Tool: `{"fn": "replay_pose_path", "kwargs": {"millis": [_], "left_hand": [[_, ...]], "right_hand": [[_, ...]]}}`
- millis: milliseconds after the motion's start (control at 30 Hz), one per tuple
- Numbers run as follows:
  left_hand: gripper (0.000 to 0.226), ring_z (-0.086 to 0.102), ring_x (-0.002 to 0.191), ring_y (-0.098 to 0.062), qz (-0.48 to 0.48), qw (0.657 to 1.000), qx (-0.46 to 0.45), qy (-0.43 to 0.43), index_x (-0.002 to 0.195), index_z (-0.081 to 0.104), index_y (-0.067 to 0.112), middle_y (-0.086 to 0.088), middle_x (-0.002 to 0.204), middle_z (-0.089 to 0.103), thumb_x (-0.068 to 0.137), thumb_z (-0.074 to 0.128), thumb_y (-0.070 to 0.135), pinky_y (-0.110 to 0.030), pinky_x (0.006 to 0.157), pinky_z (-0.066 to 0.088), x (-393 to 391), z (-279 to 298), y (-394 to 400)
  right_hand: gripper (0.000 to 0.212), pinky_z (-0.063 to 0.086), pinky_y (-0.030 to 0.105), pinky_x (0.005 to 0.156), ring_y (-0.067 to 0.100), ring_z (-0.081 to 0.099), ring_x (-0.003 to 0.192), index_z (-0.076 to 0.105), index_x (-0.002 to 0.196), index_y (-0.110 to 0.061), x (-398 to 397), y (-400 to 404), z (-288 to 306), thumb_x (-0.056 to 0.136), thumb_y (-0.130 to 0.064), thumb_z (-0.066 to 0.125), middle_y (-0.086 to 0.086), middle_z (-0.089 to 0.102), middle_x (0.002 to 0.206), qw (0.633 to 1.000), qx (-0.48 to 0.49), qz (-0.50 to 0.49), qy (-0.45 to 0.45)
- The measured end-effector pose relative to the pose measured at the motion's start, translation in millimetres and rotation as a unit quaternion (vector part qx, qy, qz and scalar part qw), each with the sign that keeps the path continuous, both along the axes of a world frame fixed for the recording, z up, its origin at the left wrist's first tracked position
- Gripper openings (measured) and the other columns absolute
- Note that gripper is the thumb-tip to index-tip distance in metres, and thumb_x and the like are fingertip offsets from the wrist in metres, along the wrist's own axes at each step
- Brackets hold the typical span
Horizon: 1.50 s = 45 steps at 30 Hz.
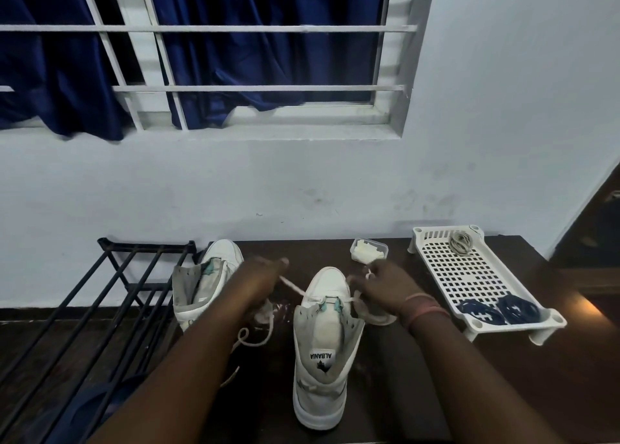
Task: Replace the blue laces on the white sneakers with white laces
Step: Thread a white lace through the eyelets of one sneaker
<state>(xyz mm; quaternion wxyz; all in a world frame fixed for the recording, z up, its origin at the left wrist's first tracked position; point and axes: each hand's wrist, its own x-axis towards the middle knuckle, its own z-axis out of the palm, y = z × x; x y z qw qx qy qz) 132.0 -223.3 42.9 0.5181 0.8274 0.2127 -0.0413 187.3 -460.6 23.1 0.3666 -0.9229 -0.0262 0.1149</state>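
Observation:
A white sneaker (324,339) stands on the dark floor, toe pointing away from me, with a white lace (295,287) threaded through its lowest eyelets. My left hand (258,277) pinches the lace's left end and holds it taut out to the left. My right hand (379,284) grips the right end beside the toe. A second white sneaker (209,277) without a lace stands at the left, partly hidden by my left forearm. Loose white lace (250,338) trails on the floor under that arm. Two coiled blue laces (500,311) lie in a white plastic tray (469,269).
A black metal rack (100,296) stands at the left. A small clear box (369,249) of white pieces sits by the wall behind the sneaker. A grey coiled cord (460,241) lies at the tray's far end. The wall and a barred window are straight ahead.

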Motion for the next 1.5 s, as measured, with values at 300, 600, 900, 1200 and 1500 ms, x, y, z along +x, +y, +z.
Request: {"fn": "replay_pose_path", "kwargs": {"millis": [300, 600, 900, 1200, 1500], "left_hand": [[0.042, 0.072, 0.102, -0.025, -0.028, 0.871, -0.443, -0.209, 0.131, 0.059, 0.004, -0.015, 0.124, 0.070, 0.096, 0.039, -0.009, -0.031, 0.084, 0.060, -8, 131, -4], [0.047, 0.057, 0.102, -0.035, 0.013, 0.877, -0.472, -0.093, 0.134, 0.041, -0.008, -0.023, 0.121, 0.045, 0.092, 0.026, -0.018, -0.032, 0.061, 0.051, 23, 183, -43], [0.028, 0.072, 0.097, -0.007, 0.143, 0.900, -0.399, -0.099, 0.109, 0.059, -0.020, -0.029, 0.144, 0.051, 0.103, 0.051, 0.005, -0.014, 0.064, 0.050, 22, 199, -32], [0.033, 0.070, 0.096, -0.016, -0.122, 0.954, 0.149, -0.228, 0.117, 0.068, 0.026, 0.003, 0.110, 0.073, 0.085, 0.077, 0.026, -0.031, 0.079, 0.058, -5, 271, -33], [0.023, 0.054, 0.063, -0.013, -0.145, 0.930, -0.057, -0.333, 0.109, 0.071, 0.009, 0.000, 0.074, 0.062, 0.104, 0.052, 0.023, -0.024, 0.062, 0.047, 8, 317, -26]], "right_hand": [[0.019, 0.060, 0.032, 0.076, 0.025, 0.071, 0.079, 0.068, 0.103, 0.005, -22, -1, 117, 0.093, 0.007, 0.052, 0.020, 0.071, 0.091, 0.897, 0.393, -0.005, -0.202], [0.047, 0.038, 0.028, 0.060, 0.012, 0.048, 0.055, 0.071, 0.079, -0.008, -24, 47, 157, 0.079, -0.055, 0.071, 0.006, 0.059, 0.064, 0.961, 0.231, 0.061, -0.141], [0.025, 0.020, 0.025, 0.048, 0.012, 0.023, 0.047, 0.069, 0.085, -0.005, -28, 34, 224, 0.094, -0.027, 0.062, -0.003, 0.033, 0.053, 0.951, 0.282, 0.118, 0.049], [0.032, 0.031, 0.024, 0.047, 0.017, 0.035, 0.045, 0.070, 0.066, -0.014, -29, 45, 311, 0.086, -0.039, 0.063, -0.003, 0.044, 0.053, 0.981, 0.122, 0.103, -0.107], [0.016, 0.028, 0.029, 0.050, 0.017, 0.034, 0.049, 0.053, 0.074, -0.011, -15, 49, 389, 0.085, -0.019, 0.062, 0.006, 0.045, 0.061, 0.940, 0.308, 0.091, -0.117]]}}
